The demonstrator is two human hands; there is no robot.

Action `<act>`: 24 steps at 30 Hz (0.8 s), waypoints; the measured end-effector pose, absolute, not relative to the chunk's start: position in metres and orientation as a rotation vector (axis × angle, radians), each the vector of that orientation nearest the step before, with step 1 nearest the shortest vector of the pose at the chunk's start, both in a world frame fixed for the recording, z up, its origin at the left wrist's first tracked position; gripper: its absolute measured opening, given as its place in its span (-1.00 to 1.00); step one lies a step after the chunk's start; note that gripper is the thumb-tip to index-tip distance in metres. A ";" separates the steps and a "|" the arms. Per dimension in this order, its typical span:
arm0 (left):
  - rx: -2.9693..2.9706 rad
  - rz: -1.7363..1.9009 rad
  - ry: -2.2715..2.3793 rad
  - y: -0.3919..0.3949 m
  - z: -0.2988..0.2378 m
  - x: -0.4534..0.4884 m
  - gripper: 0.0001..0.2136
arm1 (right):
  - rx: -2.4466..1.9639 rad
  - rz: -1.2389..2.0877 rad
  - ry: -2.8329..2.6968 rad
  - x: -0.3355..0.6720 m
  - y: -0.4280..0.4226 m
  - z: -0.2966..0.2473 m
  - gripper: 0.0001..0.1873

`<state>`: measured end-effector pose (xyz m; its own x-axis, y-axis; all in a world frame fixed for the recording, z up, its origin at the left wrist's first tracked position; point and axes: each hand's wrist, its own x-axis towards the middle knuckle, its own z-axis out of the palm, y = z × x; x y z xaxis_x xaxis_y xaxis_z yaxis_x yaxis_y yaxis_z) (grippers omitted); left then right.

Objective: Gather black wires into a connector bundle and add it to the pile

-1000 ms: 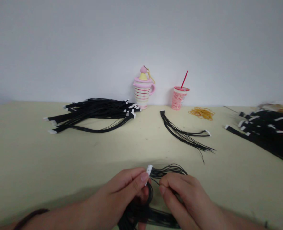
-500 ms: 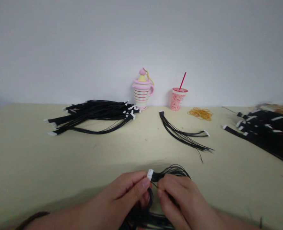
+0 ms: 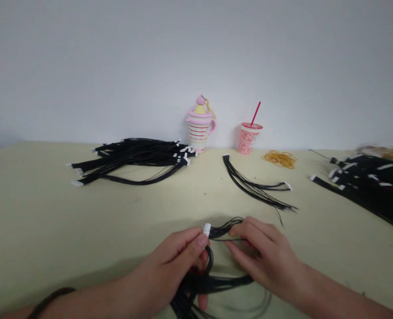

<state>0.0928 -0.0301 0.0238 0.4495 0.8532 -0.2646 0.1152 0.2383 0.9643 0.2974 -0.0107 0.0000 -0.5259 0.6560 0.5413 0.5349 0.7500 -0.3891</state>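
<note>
My left hand [image 3: 179, 261] pinches a bundle of thin black wires [image 3: 213, 283] just behind its white connector [image 3: 207, 229], near the table's front edge. My right hand [image 3: 261, 254] lies to the right of the connector, its fingers closed round the looped part of the same wires. The loop curls down between both hands and runs out of view at the bottom.
A big pile of black wire harnesses [image 3: 133, 157] lies at the back left, another pile [image 3: 372, 181] at the right. A loose wire harness [image 3: 253, 186] lies mid-table. A pink striped cup [image 3: 199, 128], a pink drink cup with a straw [image 3: 249, 137] and yellow rubber bands [image 3: 279, 158] stand by the wall.
My right hand has slid to the right along the wires, away from the connector. The left hand keeps its pinch. The loop has been drawn flatter.
</note>
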 end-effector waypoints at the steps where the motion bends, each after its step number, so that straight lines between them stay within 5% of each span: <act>1: 1.229 0.637 0.998 -0.030 0.024 0.093 -0.70 | -0.918 0.134 -2.240 0.302 -0.005 0.000 -0.83; 4: 1.161 0.576 0.970 -0.030 0.024 0.093 -0.71 | -1.089 0.113 -2.135 0.313 0.013 0.000 -0.60; 10: 1.310 0.595 1.047 -0.028 0.024 0.091 -0.71 | -1.297 0.561 -1.989 0.317 0.028 0.000 -0.86; 15: 1.311 0.513 0.947 -0.027 0.030 0.092 -0.73 | -1.292 0.643 -1.851 0.316 0.026 -0.003 -0.81; 22: 1.197 0.461 0.832 -0.024 0.029 0.090 -0.69 | -1.100 0.051 -2.084 0.324 0.025 0.006 -0.88; 24: 1.183 0.489 0.862 -0.024 0.027 0.090 -0.68 | -1.034 -0.027 -2.107 0.320 0.017 0.012 -0.65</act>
<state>0.0895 -0.0242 0.0275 0.5993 0.7329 -0.3220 0.0998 0.3307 0.9384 0.3202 0.0168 0.0123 -0.3704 0.6642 0.6493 0.6809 0.6696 -0.2965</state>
